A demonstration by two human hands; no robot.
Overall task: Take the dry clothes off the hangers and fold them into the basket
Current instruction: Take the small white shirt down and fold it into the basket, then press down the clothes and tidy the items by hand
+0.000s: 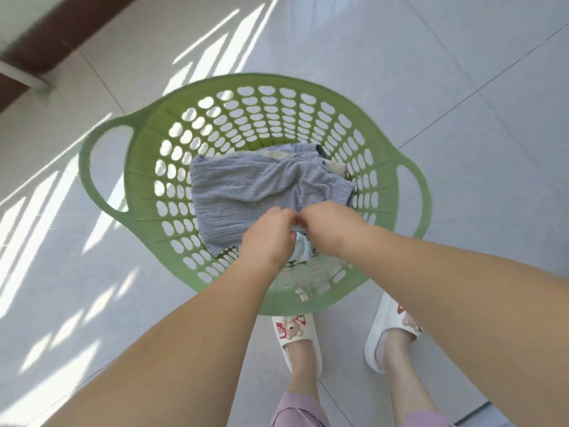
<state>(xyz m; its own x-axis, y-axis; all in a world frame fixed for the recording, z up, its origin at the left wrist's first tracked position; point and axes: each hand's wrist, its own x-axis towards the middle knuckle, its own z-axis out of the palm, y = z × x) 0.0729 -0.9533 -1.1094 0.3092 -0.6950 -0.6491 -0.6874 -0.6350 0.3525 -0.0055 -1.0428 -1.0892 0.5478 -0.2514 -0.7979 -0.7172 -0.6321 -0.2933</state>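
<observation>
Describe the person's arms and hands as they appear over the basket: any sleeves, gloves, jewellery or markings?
Both forearms are bare to the frame's edge, with no sleeves showing. The left hand and right hand wear no gloves; no rings, watch or bracelet show from this side. No markings are visible on either arm.

Pale tiled floor point(462, 87) under green basket point(101, 155) (slippers point(295, 337) beside it)

Your left hand point(267, 238) and right hand point(331, 228) meet at frame centre, fingers curled on a small light-blue garment point(301, 251) over the green perforated basket point(101, 204). A grey ribbed knit garment point(246, 186) lies inside. Your white slippers point(385, 322) show at the bottom.
</observation>
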